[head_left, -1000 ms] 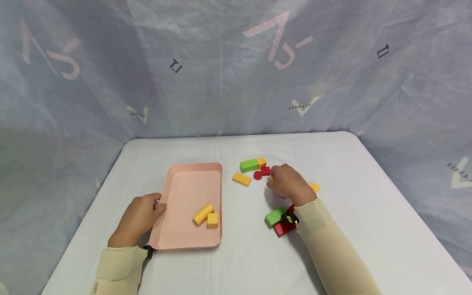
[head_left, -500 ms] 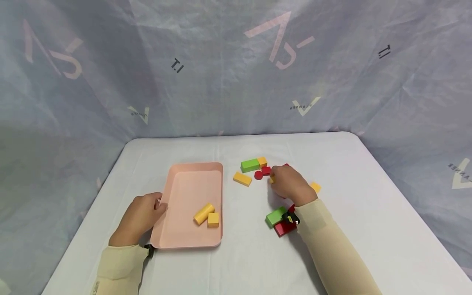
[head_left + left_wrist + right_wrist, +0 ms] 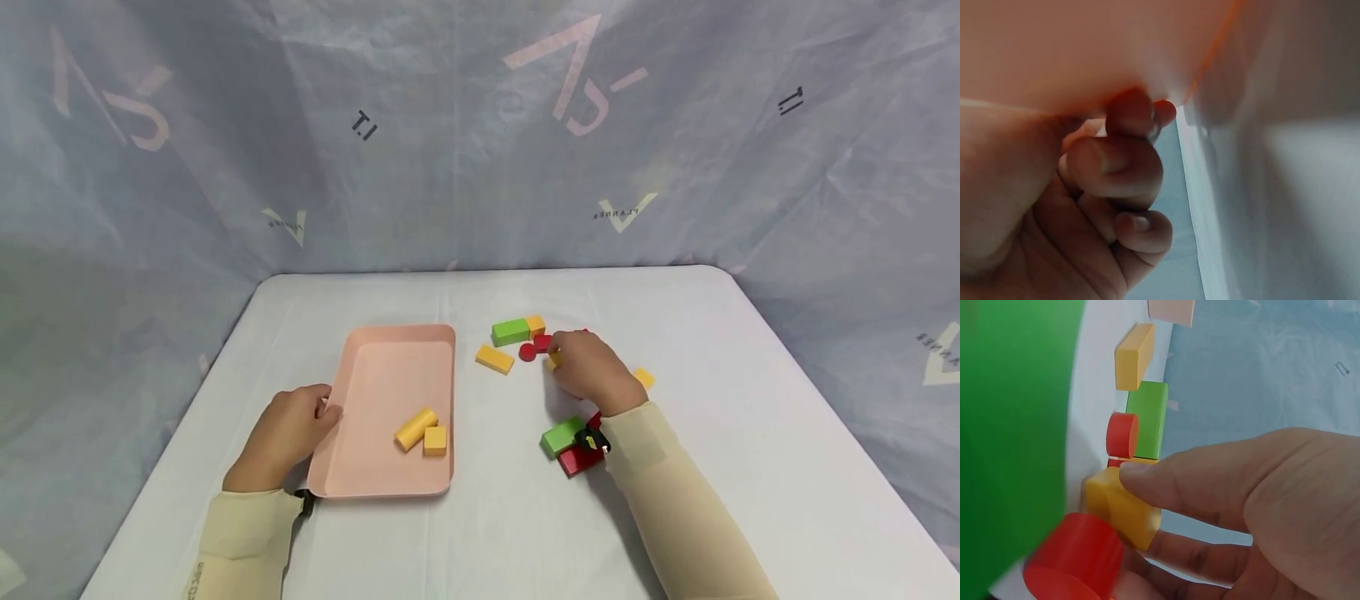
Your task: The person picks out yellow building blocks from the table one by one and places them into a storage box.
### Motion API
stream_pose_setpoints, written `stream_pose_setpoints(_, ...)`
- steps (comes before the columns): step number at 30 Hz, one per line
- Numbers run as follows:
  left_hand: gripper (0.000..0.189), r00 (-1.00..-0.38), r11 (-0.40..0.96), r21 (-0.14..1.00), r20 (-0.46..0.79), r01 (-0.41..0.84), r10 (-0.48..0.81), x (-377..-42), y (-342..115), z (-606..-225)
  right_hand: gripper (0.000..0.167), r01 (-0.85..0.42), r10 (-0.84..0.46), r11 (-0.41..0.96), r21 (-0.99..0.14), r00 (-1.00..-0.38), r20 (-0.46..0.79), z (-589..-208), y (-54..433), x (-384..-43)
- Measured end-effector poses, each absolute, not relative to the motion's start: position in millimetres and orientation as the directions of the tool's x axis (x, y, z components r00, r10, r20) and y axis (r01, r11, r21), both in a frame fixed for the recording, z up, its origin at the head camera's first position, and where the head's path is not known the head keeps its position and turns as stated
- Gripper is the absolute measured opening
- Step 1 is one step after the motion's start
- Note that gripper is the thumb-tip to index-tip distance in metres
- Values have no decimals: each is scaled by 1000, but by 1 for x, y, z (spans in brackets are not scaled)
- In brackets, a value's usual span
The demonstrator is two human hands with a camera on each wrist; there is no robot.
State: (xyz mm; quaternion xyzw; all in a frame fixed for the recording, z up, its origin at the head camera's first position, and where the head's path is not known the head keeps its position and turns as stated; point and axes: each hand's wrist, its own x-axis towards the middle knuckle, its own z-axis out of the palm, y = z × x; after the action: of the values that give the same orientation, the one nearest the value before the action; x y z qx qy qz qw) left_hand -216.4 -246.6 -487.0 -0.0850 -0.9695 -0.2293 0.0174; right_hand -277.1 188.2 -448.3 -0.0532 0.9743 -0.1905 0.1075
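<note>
My left hand (image 3: 281, 437) grips the left rim of a pink tray (image 3: 375, 367). In the left wrist view its curled fingers (image 3: 1119, 165) lie at the underside of the tray's edge. In the tray are a yellow cylinder (image 3: 416, 429) and a yellow cube (image 3: 435, 442). On the right, my right hand (image 3: 592, 372) pinches a yellow block (image 3: 1122, 503) between thumb and fingers, low among the scattered pieces. A larger red cylinder (image 3: 1075, 556) stands close beside that block in the right wrist view. In the head view the hand hides much of the block.
Beyond the right hand lie a green block (image 3: 511, 332), an orange cube (image 3: 536, 326), a small red block (image 3: 543, 343), a red disc (image 3: 527, 352) and a yellow block (image 3: 495, 360). Another green block (image 3: 561, 437) and a red block (image 3: 581, 459) lie near the right wrist.
The right hand has shifted slightly, uncovering a bit of a red piece behind its knuckles. The left hand stays on the tray rim. The head view has tilted slightly.
</note>
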Motion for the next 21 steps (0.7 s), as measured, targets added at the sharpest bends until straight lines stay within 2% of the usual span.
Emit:
stream_pose_setpoints(11, 28, -985, 883, 438, 67, 172, 159, -217, -246, -486, 39, -72, -135, 933, -352, -978, -160, -441, 188, -276)
stream_pose_setpoints(21, 30, -986, 886, 431, 67, 169, 155, -217, -245, -485, 40, -47, -126, 921, -387, -975, -182, -435, 185, -273)
